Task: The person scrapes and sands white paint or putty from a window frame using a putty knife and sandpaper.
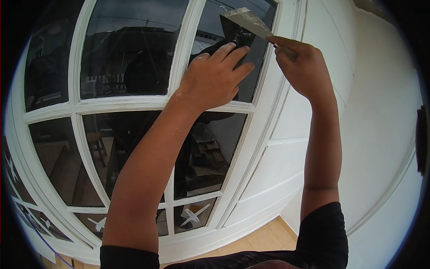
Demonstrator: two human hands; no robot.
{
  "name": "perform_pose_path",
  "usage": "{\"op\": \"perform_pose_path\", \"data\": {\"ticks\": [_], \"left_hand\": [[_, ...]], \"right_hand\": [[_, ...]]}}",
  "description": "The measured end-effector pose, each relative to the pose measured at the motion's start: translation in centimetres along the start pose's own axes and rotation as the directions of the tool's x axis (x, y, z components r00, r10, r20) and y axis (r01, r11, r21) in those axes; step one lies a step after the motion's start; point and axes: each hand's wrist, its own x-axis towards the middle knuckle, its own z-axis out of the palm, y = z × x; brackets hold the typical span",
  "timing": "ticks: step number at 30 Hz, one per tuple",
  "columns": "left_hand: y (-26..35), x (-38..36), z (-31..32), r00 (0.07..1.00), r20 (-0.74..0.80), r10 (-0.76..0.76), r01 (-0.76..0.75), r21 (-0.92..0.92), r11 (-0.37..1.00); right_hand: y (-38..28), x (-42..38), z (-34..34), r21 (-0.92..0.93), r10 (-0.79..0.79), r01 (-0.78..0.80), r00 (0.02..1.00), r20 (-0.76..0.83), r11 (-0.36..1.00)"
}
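Observation:
A putty knife with a broad, smeared metal blade is held by its handle in my right hand, fingers wrapped round it. Its blade overlaps the upper right glass pane near the top of the view. My left hand is spread over the lower part of the same pane, fingers apart and holding nothing. White residue marks some of its fingertips. Around the pane runs the white window frame, its bars rough at the edges.
More dark panes lie left and below, with reflections in them. White crosses of paint or tape mark the lowest panes. White wall panels stand to the right, above a tan tiled floor. A purple cord runs at lower left.

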Motion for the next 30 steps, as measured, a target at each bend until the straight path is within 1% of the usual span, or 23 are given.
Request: {"op": "perform_pose_path", "data": {"ticks": [2,4,7,8,9,11,12,13,16,18,22,25,27,28,30], "left_hand": [[0.1,-0.1,0.0,1.0,0.01,-0.01,0.01,-0.01,1.0],[0.1,0.0,0.1,1.0,0.02,-0.012,0.011,0.018,1.0],[0.0,-0.1,0.0,1.0,0.013,-0.005,0.005,-0.015,1.0],[-0.1,-0.2,0.0,1.0,0.015,-0.002,0.002,-0.011,1.0],[-0.2,-0.1,-0.1,1.0,0.026,-0.004,0.004,0.003,1.0],[0.2,-0.1,0.0,0.999,0.042,-0.002,0.002,-0.001,1.0],[0.1,-0.1,0.0,1.0,0.025,-0.002,0.002,-0.015,1.0],[0.0,-0.1,0.0,1.0,0.007,0.0,0.0,-0.027,1.0],[-0.1,-0.1,0.0,1.0,0.001,0.008,-0.008,-0.015,1.0],[-0.2,0.0,0.1,1.0,-0.003,0.005,-0.005,-0.003,1.0],[-0.1,-0.1,0.0,1.0,-0.012,0.012,-0.012,-0.015,1.0],[0.0,-0.1,0.1,1.0,0.007,0.009,-0.009,-0.011,1.0],[-0.1,-0.2,0.2,1.0,0.0,0.007,-0.007,-0.03,1.0],[-0.1,-0.1,0.2,1.0,-0.008,0.008,-0.008,-0.043,0.999],[-0.1,-0.1,0.1,1.0,-0.006,0.011,-0.011,-0.037,0.999]], "right_hand": [[0.3,-0.3,0.1,0.016,-0.027,0.027,1.0,-0.007,1.0],[0.2,-0.3,0.5,0.028,-0.035,0.037,0.998,-0.06,0.999],[0.2,0.6,0.3,-0.003,0.01,-0.01,1.0,-0.015,1.0],[1.1,0.6,0.1,0.0,-0.047,0.047,0.999,-0.019,0.999],[1.1,0.9,0.2,0.0,-0.057,0.057,0.998,-0.022,0.998],[0.7,0.7,0.3,0.016,-0.099,0.101,0.991,-0.092,0.995],[0.3,1.0,0.3,-0.014,-0.036,0.036,0.999,-0.034,0.999],[0.5,0.9,0.2,-0.017,-0.031,0.03,0.999,-0.035,0.999],[0.6,1.0,0.3,-0.001,-0.044,0.044,0.999,-0.022,0.999],[0.7,0.9,0.5,-0.002,-0.087,0.087,0.994,-0.067,0.996],[0.1,1.3,0.7,-0.009,-0.06,0.059,0.996,-0.061,0.998],[0.0,1.4,0.1,-0.023,-0.106,0.105,0.993,-0.051,0.994],[-0.7,1.1,0.2,-0.041,-0.029,0.027,0.999,-0.034,0.999],[-0.4,0.9,0.2,-0.043,-0.025,0.023,0.999,-0.034,0.999],[0.5,0.7,0.3,0.026,-0.045,0.046,0.999,-0.023,0.999]]}}
